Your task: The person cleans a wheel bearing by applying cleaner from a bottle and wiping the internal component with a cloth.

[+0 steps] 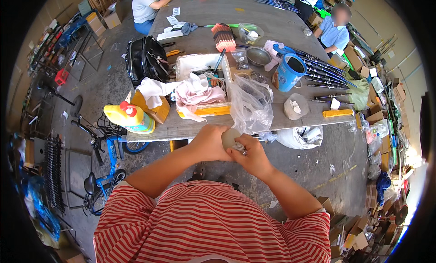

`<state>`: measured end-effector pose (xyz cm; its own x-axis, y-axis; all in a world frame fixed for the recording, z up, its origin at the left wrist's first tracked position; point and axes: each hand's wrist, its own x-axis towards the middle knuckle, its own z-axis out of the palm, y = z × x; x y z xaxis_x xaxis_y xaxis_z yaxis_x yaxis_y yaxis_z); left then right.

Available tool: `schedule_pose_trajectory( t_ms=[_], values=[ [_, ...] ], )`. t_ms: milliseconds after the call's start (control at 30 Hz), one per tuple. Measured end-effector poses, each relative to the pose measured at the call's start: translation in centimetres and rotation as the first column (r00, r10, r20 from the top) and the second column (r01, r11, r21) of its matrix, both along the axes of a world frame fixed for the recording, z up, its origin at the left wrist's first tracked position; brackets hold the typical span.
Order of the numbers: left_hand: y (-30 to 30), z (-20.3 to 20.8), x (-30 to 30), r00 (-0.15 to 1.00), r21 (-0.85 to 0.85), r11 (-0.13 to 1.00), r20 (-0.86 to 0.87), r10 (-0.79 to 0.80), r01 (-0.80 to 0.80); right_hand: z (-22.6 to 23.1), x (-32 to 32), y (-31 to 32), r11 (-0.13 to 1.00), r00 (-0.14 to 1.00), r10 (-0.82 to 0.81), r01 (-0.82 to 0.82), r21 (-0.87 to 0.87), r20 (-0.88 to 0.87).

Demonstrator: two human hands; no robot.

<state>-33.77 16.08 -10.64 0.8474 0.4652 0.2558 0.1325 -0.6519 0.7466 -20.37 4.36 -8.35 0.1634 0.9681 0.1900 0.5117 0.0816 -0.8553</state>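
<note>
A round, pale grey-beige piece (230, 138) with a smooth, matte-looking surface is held between the left hand (210, 143) and the right hand (252, 156), just off the near edge of the tabletop (209, 9). Its outer part is hidden by the fingers. A small, crumpled whitish scrap (238, 147) sits against its lower right, under the right hand's fingers.

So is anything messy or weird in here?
A bit: small white scraps litter the grey floor, and a crumpled pale-pink cloth droops over the front edge of a white-and-yellow rectangular box, looking untidy.
</note>
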Motion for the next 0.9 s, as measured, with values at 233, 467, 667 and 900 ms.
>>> schedule_pose_trajectory(
  t_ms=[233,467,667,900],
  values=[
    [-0.4,-0.7,0.7,0.968,-0.230,0.973,-0.233,-0.089,0.034,-1.0,-0.1,-0.4,0.931,0.900,-0.241,0.108,-0.349,-0.363],
    [-2.9,-1.7,1.9,0.974,0.390,0.900,-0.027,0.224,-0.196,-3.9,0.3,-0.4,0.994,0.987,-0.050,0.063,0.085,-0.151],
    [-1.8,2.2,-0.4,0.997,-0.311,0.949,-0.054,0.048,-0.062,0.2,0.0,-1.0,0.987,0.949,0.008,-0.058,0.150,0.314],
    [-1.2,1.9,-0.1,0.942,-0.561,0.828,-0.280,-0.185,-0.004,-2.1,-0.4,-0.9,0.992,0.988,-0.114,0.108,-0.062,-0.100]
  ],
)
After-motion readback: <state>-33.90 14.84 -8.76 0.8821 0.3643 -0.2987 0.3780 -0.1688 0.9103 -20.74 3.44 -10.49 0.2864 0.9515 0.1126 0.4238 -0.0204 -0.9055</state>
